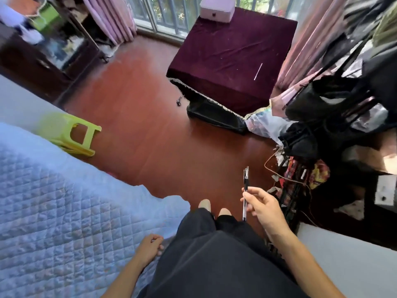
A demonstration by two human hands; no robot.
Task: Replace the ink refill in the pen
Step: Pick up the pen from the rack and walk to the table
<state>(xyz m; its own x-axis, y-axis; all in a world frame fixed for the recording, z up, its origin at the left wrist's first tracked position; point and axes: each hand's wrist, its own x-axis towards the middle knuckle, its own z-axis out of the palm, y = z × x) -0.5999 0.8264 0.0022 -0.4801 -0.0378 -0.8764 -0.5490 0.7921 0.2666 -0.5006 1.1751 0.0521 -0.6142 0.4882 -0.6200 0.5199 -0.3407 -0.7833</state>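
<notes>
Thin white refill stick [258,71] lies on maroon velvet tabletop [225,61], well apart from the hands; green plastic stool [73,134] at left. Right hand [261,206] pinches clear black-grip pen [245,181] upright; left hand [150,246] loosely curled, empty, on blue quilted bed [53,211].

The pen [245,190]: clear barrel, black grip and cap. At 9 o'clock, quilt [53,201]: pale blue, diamond-stitched. At 10 o'clock, stool [71,134]: lime green. At 12 o'clock, cloth [232,52]: dark maroon, pale fringe; box [217,7]: pale pink.

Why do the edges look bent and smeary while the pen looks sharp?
Head view: the wide-angle lens bows the edges; the green stool and upper-left corner are blurred; daylight glares off the floor; the pen in the right hand is sharp.
</notes>
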